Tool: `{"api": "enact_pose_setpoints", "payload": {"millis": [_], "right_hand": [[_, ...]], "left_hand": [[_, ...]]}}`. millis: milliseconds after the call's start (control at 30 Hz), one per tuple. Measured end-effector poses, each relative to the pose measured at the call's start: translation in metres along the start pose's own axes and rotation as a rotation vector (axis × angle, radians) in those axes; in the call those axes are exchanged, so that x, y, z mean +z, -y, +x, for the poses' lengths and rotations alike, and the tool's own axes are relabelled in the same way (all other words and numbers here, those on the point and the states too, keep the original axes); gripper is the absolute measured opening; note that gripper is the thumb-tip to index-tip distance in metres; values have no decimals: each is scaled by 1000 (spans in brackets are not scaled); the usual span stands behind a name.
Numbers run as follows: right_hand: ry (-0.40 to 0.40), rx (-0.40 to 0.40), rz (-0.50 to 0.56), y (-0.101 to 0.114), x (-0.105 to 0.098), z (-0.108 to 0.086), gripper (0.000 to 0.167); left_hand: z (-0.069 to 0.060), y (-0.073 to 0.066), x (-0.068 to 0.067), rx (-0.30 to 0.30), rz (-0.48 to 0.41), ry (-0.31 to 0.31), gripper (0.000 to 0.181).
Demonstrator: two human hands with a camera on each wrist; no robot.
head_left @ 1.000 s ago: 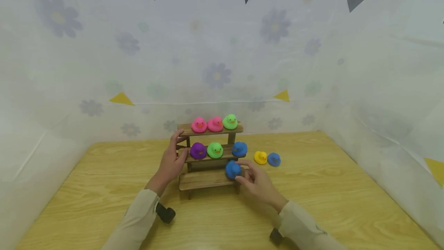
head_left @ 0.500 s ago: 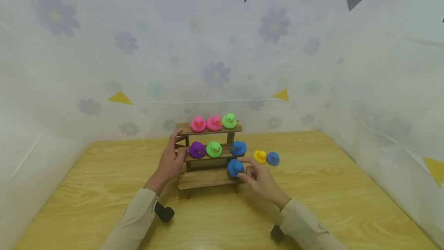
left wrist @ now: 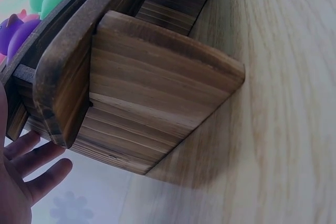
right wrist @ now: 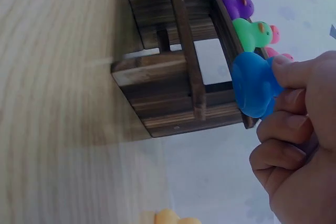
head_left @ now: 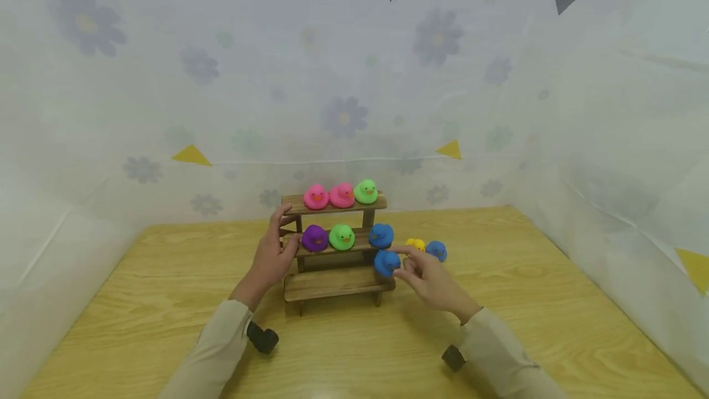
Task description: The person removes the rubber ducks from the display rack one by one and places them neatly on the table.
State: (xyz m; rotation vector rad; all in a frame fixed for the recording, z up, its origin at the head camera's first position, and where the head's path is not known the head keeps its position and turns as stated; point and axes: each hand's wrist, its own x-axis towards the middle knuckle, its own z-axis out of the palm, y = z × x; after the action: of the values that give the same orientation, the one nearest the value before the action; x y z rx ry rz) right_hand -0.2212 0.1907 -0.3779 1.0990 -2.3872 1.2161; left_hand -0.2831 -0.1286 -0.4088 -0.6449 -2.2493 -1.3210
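Observation:
A three-tier wooden display stand (head_left: 332,285) stands on the table. My left hand (head_left: 272,261) holds its left end, with the thumb at the middle shelf and a finger at the top one; several fingers (left wrist: 48,177) reach out behind in the left wrist view. My right hand (head_left: 432,279) pinches a blue rubber duck (head_left: 386,263) between thumb and forefinger, above the right end of the bottom shelf. On the middle shelf sit a purple duck (head_left: 314,238), a green duck (head_left: 341,237) and another blue duck (head_left: 381,236).
Two pink ducks, one being the left pink duck (head_left: 316,197), and a green duck (head_left: 366,191) line the top shelf. Right of the stand, a yellow duck (head_left: 415,244), partly behind my right hand, and a blue duck (head_left: 436,250) rest on the table (head_left: 526,300). A patterned sheet (head_left: 343,66) hangs behind.
My right hand has carried the pinched blue duck to the right and slightly up along the bottom shelf. It now partly covers the yellow duck. The left hand stays on the stand.

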Motion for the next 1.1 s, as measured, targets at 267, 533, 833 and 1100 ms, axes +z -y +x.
{"api": "enact_pose_setpoints", "payload": {"millis": [267,533,833,1100], "right_hand": [[79,73,-7,-31,-15,-8,38],[56,133,-46,-42,-31,-11,35],[-26,263,-44,-59,-35,-14,40],[-149,376,-9,-74,-52,-23,40]], "left_hand": [[2,0,2,2,0,-1,61],[1,1,2,-18,-12,7,61],[-4,4,0,-32,8,8,61],[-1,0,1,-18,12,15,61]]}}
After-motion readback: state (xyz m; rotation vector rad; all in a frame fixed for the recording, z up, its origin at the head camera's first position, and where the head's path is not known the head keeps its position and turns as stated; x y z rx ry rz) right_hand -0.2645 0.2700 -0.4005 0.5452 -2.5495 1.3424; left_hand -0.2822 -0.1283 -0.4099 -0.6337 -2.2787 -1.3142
